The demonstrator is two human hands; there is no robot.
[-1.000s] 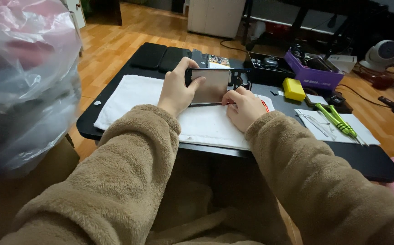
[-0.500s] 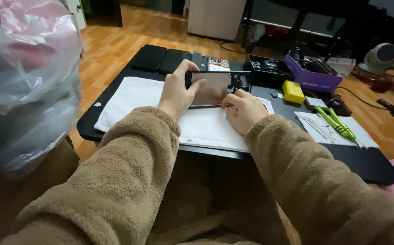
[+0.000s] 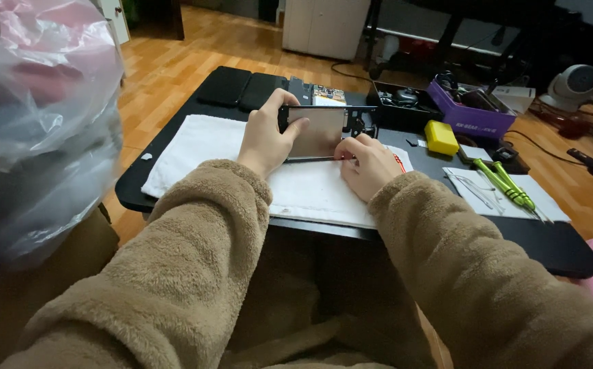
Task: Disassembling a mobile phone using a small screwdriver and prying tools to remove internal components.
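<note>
An opened phone body (image 3: 320,131) with a silvery inner plate lies on a white cloth (image 3: 194,147) spread over a black table (image 3: 549,242). My left hand (image 3: 263,137) grips the phone's left end, thumb on its upper edge. My right hand (image 3: 367,164) rests on the cloth at the phone's lower right corner, fingertips pinched against the edge; what they hold is hidden. Both arms wear brown fleece sleeves.
Two dark phones (image 3: 241,89) lie at the table's far left. A purple tray (image 3: 470,113) and a black tray (image 3: 399,102) of parts stand at the back right, near a yellow box (image 3: 440,137). Green screwdrivers (image 3: 505,184) lie on white paper. A plastic bag (image 3: 33,123) looms left.
Both hands stay on the phone; the left hand's grip and the right hand's fingertips shift only slightly along its edges.
</note>
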